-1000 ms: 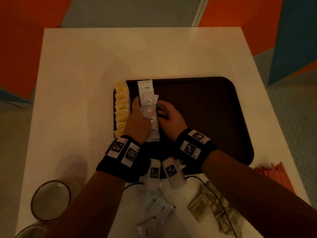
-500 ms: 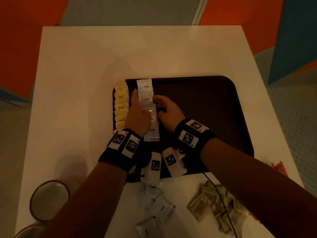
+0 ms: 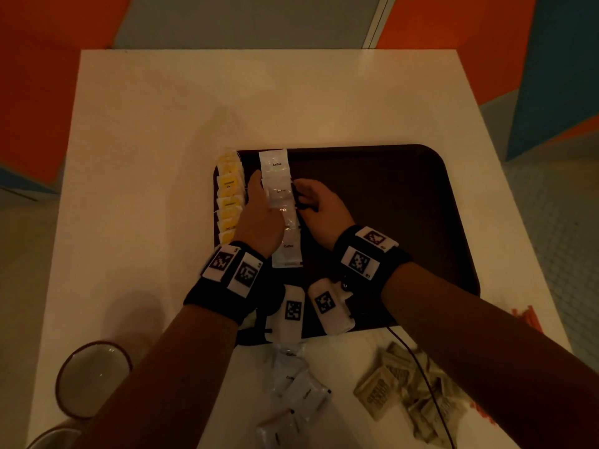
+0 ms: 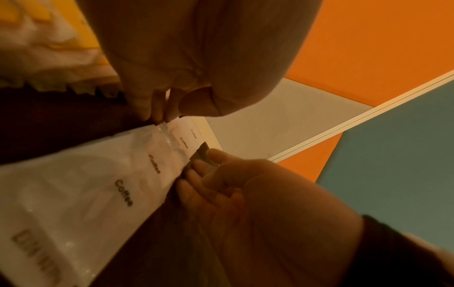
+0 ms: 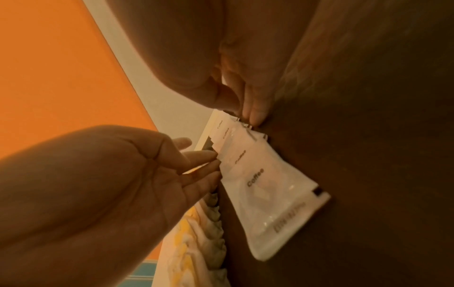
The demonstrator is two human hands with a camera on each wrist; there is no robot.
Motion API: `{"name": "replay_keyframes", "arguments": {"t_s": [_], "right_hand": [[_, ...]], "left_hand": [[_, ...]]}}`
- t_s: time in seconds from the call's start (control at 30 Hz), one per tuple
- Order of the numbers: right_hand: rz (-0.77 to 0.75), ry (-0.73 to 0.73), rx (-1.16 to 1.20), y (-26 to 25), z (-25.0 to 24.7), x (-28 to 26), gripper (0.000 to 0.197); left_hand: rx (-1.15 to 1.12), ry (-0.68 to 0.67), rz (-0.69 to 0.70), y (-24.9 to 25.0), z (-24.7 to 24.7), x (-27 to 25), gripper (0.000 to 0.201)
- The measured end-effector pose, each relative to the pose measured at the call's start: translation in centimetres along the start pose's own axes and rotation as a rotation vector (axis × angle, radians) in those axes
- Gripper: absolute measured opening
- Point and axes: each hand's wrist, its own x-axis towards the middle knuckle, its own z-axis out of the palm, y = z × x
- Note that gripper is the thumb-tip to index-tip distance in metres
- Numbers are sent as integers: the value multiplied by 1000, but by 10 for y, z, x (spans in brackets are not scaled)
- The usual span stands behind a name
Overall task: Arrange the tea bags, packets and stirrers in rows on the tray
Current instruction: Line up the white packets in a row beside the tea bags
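A dark brown tray (image 3: 389, 205) lies on the white table (image 3: 155, 150). Yellow tea bags (image 3: 230, 196) form an overlapping row along its left edge. Beside them runs a row of overlapping white coffee packets (image 3: 281, 189). My left hand (image 3: 259, 202) touches the row's left edge with straight fingers (image 5: 196, 159). My right hand (image 3: 316, 202) touches the right edge with its fingertips (image 4: 196, 169). The packets (image 4: 137, 174) lie flat between both hands, and neither hand lifts one. The wrist views also show the tea bags (image 5: 196, 242).
Loose white coffee packets (image 3: 298, 390) and a heap of brown sugar packets (image 3: 405, 390) lie on the table near me. Orange stirrers (image 3: 526, 319) sit at the right table edge. Two bowls (image 3: 92, 377) stand at the near left. A thin black cable (image 3: 418, 361) crosses the sugar packets.
Both hands have slid a little farther along the coffee row. The upper packets, skewed a second ago, now line up straighter.
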Motion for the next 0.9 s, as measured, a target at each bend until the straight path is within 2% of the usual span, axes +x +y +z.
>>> {"name": "replay_keyframes", "arguments": {"t_s": [0.17,0.33,0.57,0.7,0.9], "right_hand": [[52,56,2,9,-1,-12,53],[56,41,65,18,4,-30,51],[55,35,77,20,6,-42,49],[56,15,82,20,4,-45,49],[68,2,25,20,1,-44,53]], "left_hand": [[-52,-10,-36,-1,-2,-15,67],[-100,-4,-15,-5,9,-41,63],[-162,38,-76,-14,15,-49,66],[-176,24,-42,-8,16,-58,58],[-196,53,-92,-13,15,-48,72]]}}
